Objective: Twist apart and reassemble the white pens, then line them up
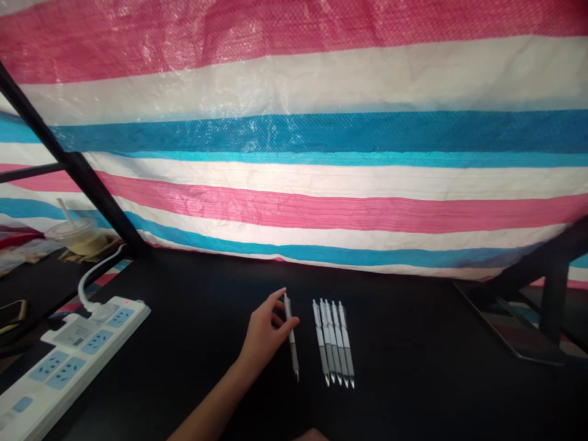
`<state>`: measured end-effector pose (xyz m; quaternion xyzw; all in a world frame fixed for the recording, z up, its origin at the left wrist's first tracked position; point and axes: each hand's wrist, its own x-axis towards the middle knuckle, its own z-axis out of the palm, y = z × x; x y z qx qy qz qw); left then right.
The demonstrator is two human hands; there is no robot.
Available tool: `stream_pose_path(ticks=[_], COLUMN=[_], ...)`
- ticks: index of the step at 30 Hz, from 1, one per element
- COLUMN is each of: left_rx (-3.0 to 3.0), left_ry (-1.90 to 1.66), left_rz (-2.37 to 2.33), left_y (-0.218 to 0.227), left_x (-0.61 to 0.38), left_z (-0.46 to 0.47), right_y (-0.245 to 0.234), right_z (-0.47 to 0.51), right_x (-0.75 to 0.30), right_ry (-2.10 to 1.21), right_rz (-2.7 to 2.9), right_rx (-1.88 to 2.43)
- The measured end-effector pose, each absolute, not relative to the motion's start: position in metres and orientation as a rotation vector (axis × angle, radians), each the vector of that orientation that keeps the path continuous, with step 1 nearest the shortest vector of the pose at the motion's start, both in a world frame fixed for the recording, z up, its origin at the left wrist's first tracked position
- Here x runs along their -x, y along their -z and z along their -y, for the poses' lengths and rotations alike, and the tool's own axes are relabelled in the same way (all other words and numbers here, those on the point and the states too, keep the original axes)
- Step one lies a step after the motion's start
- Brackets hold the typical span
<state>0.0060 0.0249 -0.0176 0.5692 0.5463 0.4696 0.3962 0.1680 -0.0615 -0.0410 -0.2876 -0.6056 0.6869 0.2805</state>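
My left hand (266,327) grips a white click pen (293,343) with a grey grip section and a silver tip. Thumb and fingers close around its upper half, and the tip points toward me. Just to the right, several matching pens (334,343) lie side by side in a row on the black table (395,392), tips also toward me. At the bottom edge only a small patch of skin shows, apparently my right hand (311,435); its fingers are out of sight.
A white power strip (73,367) with a plugged-in cable (85,282) lies at left. Beyond it are a plastic cup (78,236) with a straw and a phone (13,315). Dark metal frames (92,184) stand at both sides, before a striped tarp (294,135).
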Motion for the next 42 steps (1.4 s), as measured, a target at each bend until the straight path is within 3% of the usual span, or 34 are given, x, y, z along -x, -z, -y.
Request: stream_pose_path(ticks=[5,8,10,13,19,26,34,39,42], left_rx=[-1.619,-1.658,-1.669,-1.658,-1.560,-1.500,-1.169,-1.038,-0.900], left_ry=[-1.216,-1.205,-1.220,-1.273,-1.366,-1.310,-1.335,-1.076,-0.887], left_rz=[-1.403,-1.319,-1.312,-1.357,-1.421,-1.475,-1.399,-1.221,-1.070], left_y=[0.016,0.011,0.009,0.006,0.002,-0.003,-0.003,0.001,0.000], left_x=[-0.008,-0.012,-0.014,-0.013,-0.005,-0.004,0.007,0.006,0.001], left_z=[-0.019,-0.014,-0.011,-0.009,-0.007,-0.003,-0.007,-0.008,-0.006], right_y=[0.027,0.012,0.005,0.006,0.014,0.014,-0.032,-0.035,-0.024], right_z=[0.051,0.042,0.038,0.037,0.036,0.033,0.035,0.051,0.058], right_x=[-0.185,-0.198,-0.206,-0.210,-0.204,-0.199,-0.204,-0.202,-0.198], right_ry=[-1.434,-0.432,-0.118,0.074,0.211,0.119,-0.127,-0.142,-0.102], right_rz=[1.952,2.350,2.433,2.471,2.588,2.577,2.231,1.762,1.760], right_rx=[0.815,1.073,1.058,1.009,1.013,0.927,0.838,0.852,0.787])
